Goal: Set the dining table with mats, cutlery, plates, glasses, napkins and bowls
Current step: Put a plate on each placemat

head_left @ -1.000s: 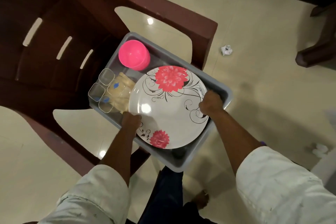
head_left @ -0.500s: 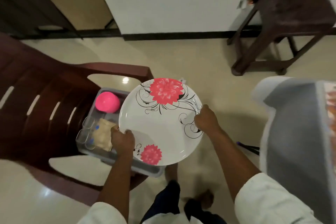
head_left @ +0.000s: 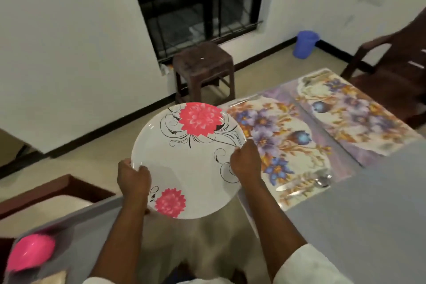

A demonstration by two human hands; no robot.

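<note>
- Plate [head_left: 191,159]: held in the air beside the desk [head_left: 359,214], short of the floral mat [head_left: 283,145].
- Left hand [head_left: 133,177], right hand [head_left: 246,161]: each pinching the opposite rim.
- Risk: blind lowering may land it on the cutlery [head_left: 306,183].

No words, brand names, numbers or signs can be read anywhere in view. The plate [head_left: 189,159] bears only printed red flowers and black scrollwork, and the mats [head_left: 288,145] only a floral pattern, with no lettering.
</note>
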